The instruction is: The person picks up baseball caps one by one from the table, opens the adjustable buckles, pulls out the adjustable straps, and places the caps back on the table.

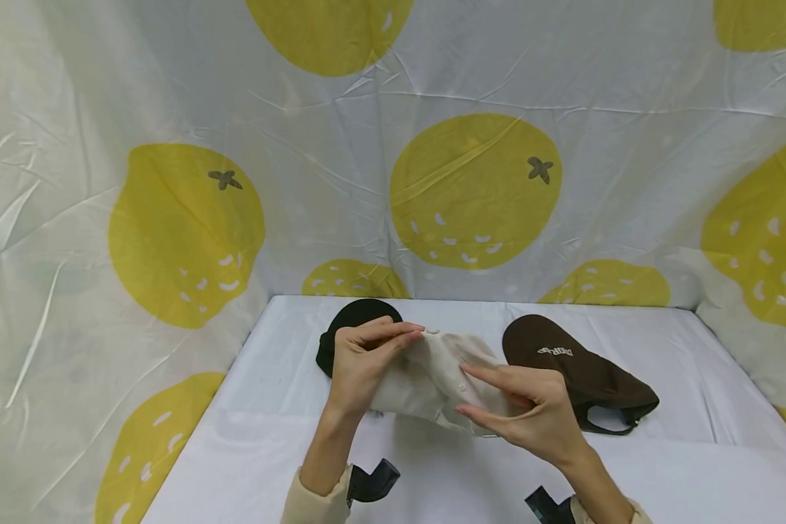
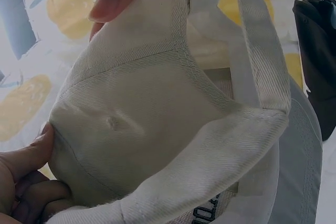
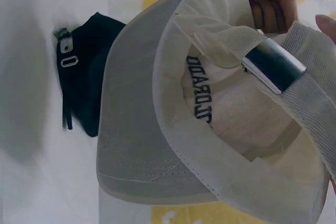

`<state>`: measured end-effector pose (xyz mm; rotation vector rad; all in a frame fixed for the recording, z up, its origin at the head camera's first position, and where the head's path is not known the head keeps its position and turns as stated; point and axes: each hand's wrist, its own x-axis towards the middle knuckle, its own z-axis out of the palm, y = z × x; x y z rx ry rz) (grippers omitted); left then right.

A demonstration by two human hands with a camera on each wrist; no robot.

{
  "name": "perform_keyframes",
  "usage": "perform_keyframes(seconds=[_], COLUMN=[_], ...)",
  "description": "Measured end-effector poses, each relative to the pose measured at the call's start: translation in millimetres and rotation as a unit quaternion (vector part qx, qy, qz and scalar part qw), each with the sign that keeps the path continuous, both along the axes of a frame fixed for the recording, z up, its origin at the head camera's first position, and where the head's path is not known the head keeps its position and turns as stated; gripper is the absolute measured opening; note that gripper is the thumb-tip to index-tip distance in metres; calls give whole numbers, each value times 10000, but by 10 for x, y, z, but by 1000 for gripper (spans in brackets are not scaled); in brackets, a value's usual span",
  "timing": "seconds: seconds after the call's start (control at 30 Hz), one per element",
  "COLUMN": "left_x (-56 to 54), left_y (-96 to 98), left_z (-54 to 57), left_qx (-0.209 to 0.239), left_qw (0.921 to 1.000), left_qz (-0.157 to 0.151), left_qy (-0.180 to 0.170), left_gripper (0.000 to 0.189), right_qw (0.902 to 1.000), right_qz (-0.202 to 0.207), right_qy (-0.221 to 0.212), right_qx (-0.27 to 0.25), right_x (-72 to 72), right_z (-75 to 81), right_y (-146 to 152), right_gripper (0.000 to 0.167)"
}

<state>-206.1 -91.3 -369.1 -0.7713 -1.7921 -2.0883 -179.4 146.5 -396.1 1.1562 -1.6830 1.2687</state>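
white cap [image 1: 426, 375] held up over table [image 1: 432, 480]. left hand [image 1: 364, 360] pinches its crown; right hand [image 1: 540, 407] clamped on its right side, thumb and finger. dark lettering [image 3: 197, 85] inside white cap, can't read the whole word. right of white cap: brown cap [image 1: 583, 375], white lettering [image 1: 555, 351] too small to read. behind-left: black cap [image 1: 360, 314].

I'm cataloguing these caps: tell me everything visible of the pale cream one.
The cream cap looks like twill, with stitched seams, a top button, eyelets, a greyish brim underside, dark lettering inside and a back strap with a metal buckle. It is held tilted above the white tabletop. The left hand pinches it near the button; the right hand holds it lower down.
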Motion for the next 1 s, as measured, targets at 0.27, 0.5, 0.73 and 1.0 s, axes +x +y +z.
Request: perform_keyframes(seconds=[0.27, 0.5, 0.73, 1.0], left_x=[-7, -13, -30, -54], left_y=[-11, -12, -8, 14], left_z=[-12, -11, -18, -51], left_qx=[38, 35, 51, -4], left_qw=[9998, 9997, 9991, 9976], left_qz=[-153, -216, -301, -297], left_qy=[-95, -131, -280, -619], left_gripper=[18, 17, 22, 23], right_qw=[9995, 9965, 9929, 9910], right_qz=[312, 768, 891, 895], right_qy=[21, 68, 248, 136], right_qx=[-87, -324, -754, -990], right_x=[-53, -95, -80, -51], right_z=[-50, -72, -39, -10], right_y=[10, 2, -31, -60], right_gripper=[22, 17, 18, 21])
